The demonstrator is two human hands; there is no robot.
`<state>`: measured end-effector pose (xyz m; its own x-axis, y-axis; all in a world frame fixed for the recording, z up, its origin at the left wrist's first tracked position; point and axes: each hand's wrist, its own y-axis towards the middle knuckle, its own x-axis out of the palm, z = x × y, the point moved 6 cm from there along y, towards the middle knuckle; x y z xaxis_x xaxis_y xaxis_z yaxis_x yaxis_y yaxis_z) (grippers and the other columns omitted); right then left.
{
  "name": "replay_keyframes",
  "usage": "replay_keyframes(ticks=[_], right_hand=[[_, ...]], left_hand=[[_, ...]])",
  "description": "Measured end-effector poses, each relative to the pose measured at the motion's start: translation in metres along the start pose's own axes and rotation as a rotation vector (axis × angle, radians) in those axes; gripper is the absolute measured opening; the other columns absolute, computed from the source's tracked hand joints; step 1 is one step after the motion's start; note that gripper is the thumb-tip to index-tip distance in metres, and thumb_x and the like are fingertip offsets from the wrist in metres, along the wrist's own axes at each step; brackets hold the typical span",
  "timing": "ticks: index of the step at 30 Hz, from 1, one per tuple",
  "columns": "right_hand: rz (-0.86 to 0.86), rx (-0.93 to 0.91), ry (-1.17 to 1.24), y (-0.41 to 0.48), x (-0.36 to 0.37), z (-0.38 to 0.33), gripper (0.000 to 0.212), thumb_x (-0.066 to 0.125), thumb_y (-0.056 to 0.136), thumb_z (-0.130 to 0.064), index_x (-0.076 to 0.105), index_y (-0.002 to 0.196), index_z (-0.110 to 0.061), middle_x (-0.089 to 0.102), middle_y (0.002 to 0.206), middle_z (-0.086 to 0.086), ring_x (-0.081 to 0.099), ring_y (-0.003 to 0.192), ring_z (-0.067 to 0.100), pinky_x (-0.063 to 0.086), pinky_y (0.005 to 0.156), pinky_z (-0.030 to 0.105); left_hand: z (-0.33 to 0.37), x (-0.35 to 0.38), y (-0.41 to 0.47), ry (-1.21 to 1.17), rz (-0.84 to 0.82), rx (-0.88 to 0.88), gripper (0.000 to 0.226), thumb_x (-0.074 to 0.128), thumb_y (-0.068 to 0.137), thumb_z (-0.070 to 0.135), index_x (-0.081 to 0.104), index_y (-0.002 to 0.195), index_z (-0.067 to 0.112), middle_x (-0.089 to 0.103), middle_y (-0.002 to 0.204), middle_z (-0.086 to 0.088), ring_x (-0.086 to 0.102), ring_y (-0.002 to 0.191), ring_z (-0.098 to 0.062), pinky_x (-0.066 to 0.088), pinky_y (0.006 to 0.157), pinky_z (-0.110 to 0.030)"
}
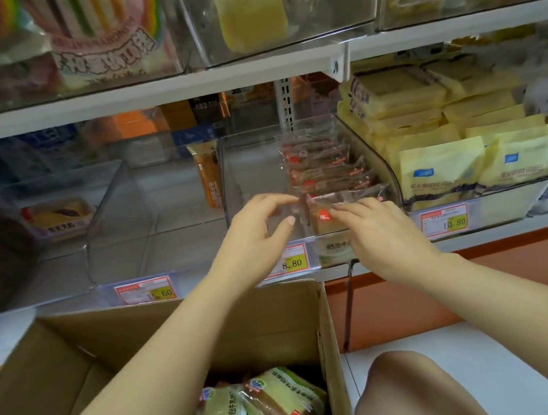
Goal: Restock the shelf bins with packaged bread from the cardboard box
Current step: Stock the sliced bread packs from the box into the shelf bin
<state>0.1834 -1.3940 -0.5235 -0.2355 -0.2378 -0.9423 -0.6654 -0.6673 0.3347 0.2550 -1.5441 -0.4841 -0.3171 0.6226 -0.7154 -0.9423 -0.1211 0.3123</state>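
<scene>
The right grip (371, 226) reaches into the middle clear bin (379, 160), its fingers stretched nearly straight with the tips touching the front bread packet (347, 197); the thumb is hidden, and nothing is closed round the packet. The left grip (260, 222) hovers just left of that packet, wide, with thumb and curved fingers apart and holding nothing. Behind the front packet a row of like packets (320, 163) stands on edge along the right side of the bin; the bin's left side is bare. A price tag reading 8.80 (291, 262) sits on the shelf edge below the grips.

To the right, a bin holds stacked yellow bags (449, 158) over a tag reading 10.80 (444, 221). To the left lies another clear bin (113, 227) over a tag reading 15.60 (145, 291).

Near the person, under both forearms, the cardboard box (210, 322) stands open, with green-labelled bread packs (266, 408) at its near right corner. A knee (409, 394) is just right of the box.
</scene>
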Motion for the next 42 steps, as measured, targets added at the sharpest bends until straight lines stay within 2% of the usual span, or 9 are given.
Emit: replay_keyframes(ticks=[7, 11, 17, 22, 27, 29, 31, 38, 42], right_hand=[[0.166, -0.197, 0.167, 0.005, -0.036, -0.081, 0.025, 0.062, 0.081, -0.015, 0.069, 0.105, -0.02, 0.07, 0.099, -0.004, 0.062, 0.092, 0.024, 0.042, 0.076, 0.037], [0.022, -0.363, 0.29, 0.01, -0.025, -0.159, 0.019, 0.058, 0.084, -0.022, 0.07, 0.099, -0.022, 0.072, 0.094, -0.005, 0.065, 0.087, 0.022, 0.047, 0.074, 0.038], [-0.298, -0.515, 0.3, 0.004, 0.032, -0.249, 0.028, 0.048, 0.094, -0.032, 0.059, 0.119, -0.029, 0.064, 0.116, -0.009, 0.058, 0.108, 0.017, 0.046, 0.089, 0.035], [-0.581, -0.531, 0.238, -0.003, 0.1, -0.3, 0.033, 0.051, 0.089, -0.026, 0.055, 0.122, -0.023, 0.059, 0.118, 0.002, 0.056, 0.108, 0.026, 0.05, 0.082, 0.041], [-0.799, -0.309, 0.331, -0.012, 0.164, -0.314, 0.04, 0.056, 0.09, -0.022, 0.05, 0.129, -0.02, 0.055, 0.122, 0.008, 0.056, 0.109, 0.029, 0.048, 0.088, 0.037], [-0.764, -0.234, 0.381, -0.009, 0.174, -0.313, 0.016, 0.057, 0.087, -0.014, 0.06, 0.1, -0.024, 0.061, 0.104, 0.005, 0.06, 0.096, 0.027, 0.048, 0.077, 0.033], [-0.714, -0.207, 0.447, -0.004, 0.171, -0.314, 0.023, 0.057, 0.084, -0.006, 0.055, 0.074, -0.027, 0.063, 0.088, 0.0, 0.061, 0.087, 0.023, 0.046, 0.071, 0.029], [-0.389, -0.214, 0.76, 0.017, 0.075, -0.292, 0.013, 0.061, 0.088, -0.012, 0.059, 0.078, -0.021, 0.061, 0.078, -0.011, 0.055, 0.074, 0.003, 0.039, 0.065, 0.011], [-0.102, -0.267, 0.873, 0.011, 0.028, -0.274, 0.011, 0.063, 0.087, -0.009, 0.061, 0.083, -0.019, 0.059, 0.08, -0.014, 0.054, 0.079, 0.0, 0.038, 0.068, 0.007]], left_hand=[[-0.04, -0.057, -0.078, 0.113, 0.045, -0.037, 0.025, 0.055, 0.093, 0.015, 0.062, 0.114, 0.026, 0.059, 0.104, 0.02, 0.055, 0.1, 0.006, 0.039, 0.088, -0.003], [-0.088, -0.091, -0.13, 0.213, 0.053, -0.166, 0.023, 0.057, 0.093, 0.017, 0.064, 0.113, 0.026, 0.063, 0.105, 0.016, 0.057, 0.1, 0.0, 0.046, 0.09, -0.021], [-0.147, -0.125, -0.195, 0.342, 0.057, -0.363, 0.024, 0.057, 0.092, 0.021, 0.063, 0.114, 0.029, 0.062, 0.109, 0.015, 0.057, 0.102, -0.008, 0.047, 0.092, -0.033], [-0.175, -0.138, -0.225, 0.259, 0.105, -0.496, 0.024, 0.056, 0.093, 0.018, 0.065, 0.113, 0.028, 0.064, 0.108, 0.015, 0.056, 0.098, -0.003, 0.043, 0.087, -0.021], [-0.192, -0.138, -0.229, 0.161, 0.092, -0.584, 0.022, 0.053, 0.095, 0.021, 0.064, 0.113, 0.027, 0.064, 0.1, 0.013, 0.054, 0.087, 0.001, 0.034, 0.07, -0.003], [-0.196, -0.135, -0.228, 0.15, 0.06, -0.614, 0.023, 0.051, 0.096, 0.022, 0.063, 0.115, 0.028, 0.064, 0.102, 0.011, 0.054, 0.087, -0.001, 0.035, 0.069, -0.006], [-0.2, -0.133, -0.229, 0.144, 0.026, -0.656, 0.025, 0.05, 0.096, 0.022, 0.061, 0.118, 0.027, 0.063, 0.102, 0.01, 0.056, 0.089, -0.004, 0.038, 0.072, -0.015], [-0.201, -0.14, -0.232, 0.029, 0.057, -0.788, 0.035, 0.05, 0.097, 0.033, 0.053, 0.13, 0.021, 0.061, 0.109, 0.009, 0.054, 0.094, 0.0, 0.038, 0.078, -0.014], [-0.191, -0.138, -0.237, -0.502, 0.108, -0.952, 0.031, 0.044, 0.096, 0.05, 0.06, 0.109, 0.028, 0.066, 0.101, 0.007, 0.064, 0.09, -0.008, 0.058, 0.076, -0.031]])
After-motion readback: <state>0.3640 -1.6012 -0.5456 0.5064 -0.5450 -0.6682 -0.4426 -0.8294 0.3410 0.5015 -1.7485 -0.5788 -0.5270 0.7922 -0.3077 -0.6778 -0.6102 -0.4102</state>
